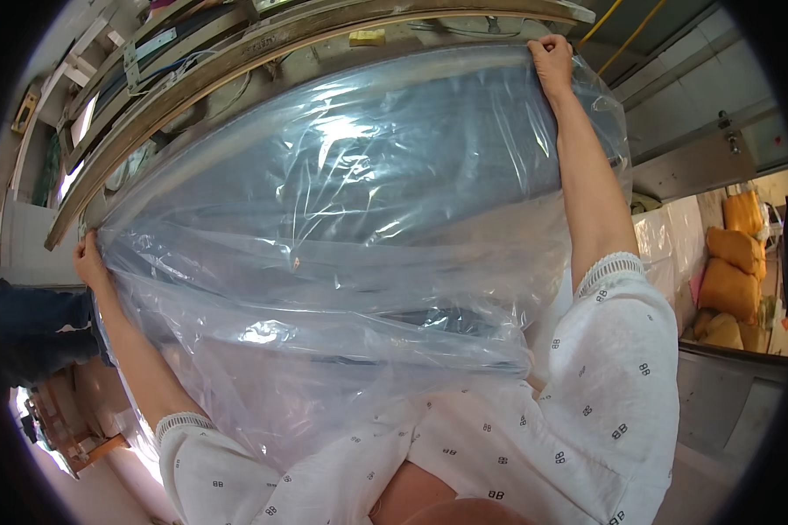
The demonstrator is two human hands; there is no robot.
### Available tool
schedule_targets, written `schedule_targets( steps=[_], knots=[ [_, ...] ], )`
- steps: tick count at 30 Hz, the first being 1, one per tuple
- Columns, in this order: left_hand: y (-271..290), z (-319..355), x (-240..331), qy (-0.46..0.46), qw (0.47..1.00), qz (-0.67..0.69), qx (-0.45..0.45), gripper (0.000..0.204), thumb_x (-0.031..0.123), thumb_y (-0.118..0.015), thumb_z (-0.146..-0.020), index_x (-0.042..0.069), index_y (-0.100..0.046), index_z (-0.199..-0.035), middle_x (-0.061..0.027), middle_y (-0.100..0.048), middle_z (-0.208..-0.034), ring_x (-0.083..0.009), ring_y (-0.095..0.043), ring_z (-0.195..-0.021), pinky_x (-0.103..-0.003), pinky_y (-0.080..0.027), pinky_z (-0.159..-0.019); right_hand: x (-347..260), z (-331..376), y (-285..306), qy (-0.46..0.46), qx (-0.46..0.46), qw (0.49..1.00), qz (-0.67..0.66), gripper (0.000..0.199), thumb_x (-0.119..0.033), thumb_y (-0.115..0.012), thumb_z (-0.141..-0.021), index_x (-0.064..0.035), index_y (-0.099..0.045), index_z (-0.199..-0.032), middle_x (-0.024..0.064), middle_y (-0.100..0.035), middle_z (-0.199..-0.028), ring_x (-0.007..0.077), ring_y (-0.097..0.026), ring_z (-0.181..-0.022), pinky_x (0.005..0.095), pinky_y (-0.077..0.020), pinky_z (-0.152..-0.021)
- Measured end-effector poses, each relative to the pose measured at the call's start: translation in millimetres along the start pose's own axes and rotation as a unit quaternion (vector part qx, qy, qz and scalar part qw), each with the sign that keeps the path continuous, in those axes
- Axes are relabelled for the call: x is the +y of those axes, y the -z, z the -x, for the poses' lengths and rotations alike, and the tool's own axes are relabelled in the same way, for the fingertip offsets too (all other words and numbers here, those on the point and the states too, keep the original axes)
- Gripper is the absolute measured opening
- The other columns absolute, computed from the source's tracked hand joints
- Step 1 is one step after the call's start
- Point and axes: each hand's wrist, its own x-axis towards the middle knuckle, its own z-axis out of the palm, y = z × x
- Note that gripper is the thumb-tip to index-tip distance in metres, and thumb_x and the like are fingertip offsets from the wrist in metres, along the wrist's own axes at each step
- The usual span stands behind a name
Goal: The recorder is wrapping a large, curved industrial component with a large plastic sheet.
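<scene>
Here, a person in a white patterned shirt [499, 455] is leaning over a broad clear plastic sheet [315, 289], whose near part is gathering in loose, cloudy folds just beyond the chest. Farther out, a flat blue-grey panel [451, 131] is showing through the plastic, and bright glare is breaking across the creases. Both arms are reaching wide: the left hand [88, 259] is gripping the sheet at its left end, fingers curling closed on the edge, while dark blue cloth [39, 319] is hanging near it on the outer side. The right hand [552, 68] is pinching the far edge toward the right, thumb and fingertips pressing together on the plastic. Past that edge, a long wooden rail [258, 42] is running across the top, bowing in the fisheye view, and a small yellow block [367, 38] is sitting just beside it. Yellow cords [601, 24] are slanting beyond the right hand, and orange bundles [734, 276] are lying in a pile well off to the right.
</scene>
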Motion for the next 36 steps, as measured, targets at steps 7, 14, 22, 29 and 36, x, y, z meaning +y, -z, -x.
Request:
schedule_targets(
  steps=[7,14,22,29,36],
  knots=[
    [22,-35,-46,-0.01,0.998,0.045,-0.039,0.032,0.027,-0.066,-0.077,0.001,-0.059,-0.093,-0.005,-0.056,-0.083,-0.0148,-0.051,-0.074,-0.026,-0.041,-0.068,-7,-2,-7,-0.031,0.052,0.998,0.003,0.04,-0.026,-0.068,-0.066,0.0007,-0.049,-0.089,0.0198,-0.045,-0.1,0.0315,-0.044,-0.097,0.0358,-0.0368,-0.087],
    [38,-41,-57,0.078,0.981,0.149,-0.099,0.026,0.025,-0.059,-0.083,0.006,-0.057,-0.101,-0.0019,-0.059,-0.094,-0.0094,-0.053,-0.079,-0.02,-0.038,-0.059,-7,-4,-4,-0.075,0.066,0.993,-0.055,0.037,-0.034,-0.057,-0.077,0.0018,-0.052,-0.085,0.0214,-0.048,-0.099,0.034,-0.043,-0.1,0.0387,-0.0326,-0.09],
    [28,-39,-61,0.084,0.975,0.178,-0.1,0.032,0.027,-0.058,-0.084,0.004,-0.054,-0.107,-0.0021,-0.058,-0.093,-0.0105,-0.052,-0.079,-0.021,-0.039,-0.062,4,-10,6,-0.079,0.079,0.992,-0.059,0.046,-0.042,-0.046,-0.084,0.003,-0.055,-0.089,0.0236,-0.05,-0.102,0.0359,-0.045,-0.1,0.0397,-0.0336,-0.089],
    [68,-14,21,-0.038,0.983,-0.002,-0.181,0.025,0.028,-0.06,-0.085,0.005,-0.063,-0.096,0.0009,-0.058,-0.087,-0.0085,-0.049,-0.078,-0.02,-0.039,-0.067,-40,23,22,0.023,0.165,0.981,-0.098,0.024,-0.024,-0.048,-0.087,-0.0005,-0.047,-0.083,0.0146,-0.052,-0.085,0.0287,-0.052,-0.073,0.0362,-0.0425,-0.067],
    [289,38,59,-0.003,0.995,0.095,0.022,0.037,0.025,-0.059,-0.086,0.0,-0.055,-0.113,-0.0094,-0.055,-0.113,-0.0164,-0.049,-0.102,-0.027,-0.037,-0.091,-132,131,47,-0.283,-0.152,0.812,-0.487,0.033,-0.025,-0.057,-0.083,-0.0008,-0.046,-0.103,0.0046,-0.05,-0.088,0.009,-0.049,-0.067,0.0206,-0.0397,-0.053]
  ],
)
